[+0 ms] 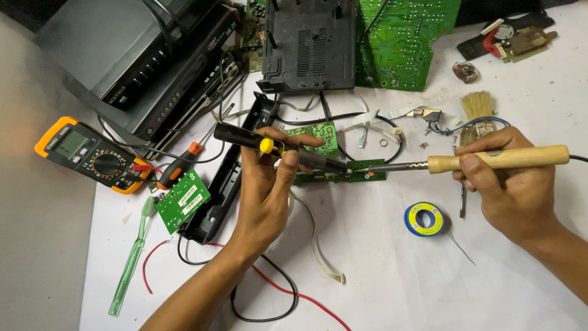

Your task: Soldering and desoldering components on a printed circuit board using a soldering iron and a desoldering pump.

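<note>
A desoldering pump [275,149], gripped by the left hand [264,184], and a soldering iron [465,162], gripped by the right hand [508,190], are held at the narrow circuit board [340,176], its joint apparently in work.

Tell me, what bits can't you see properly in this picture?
- Head view: where the soldering iron tip meets the narrow green board is too small to tell.
- The left hand hides part of the black tool.
- The right hand hides the brush handle.
- The large circuit board is cut off by the top edge.
</note>
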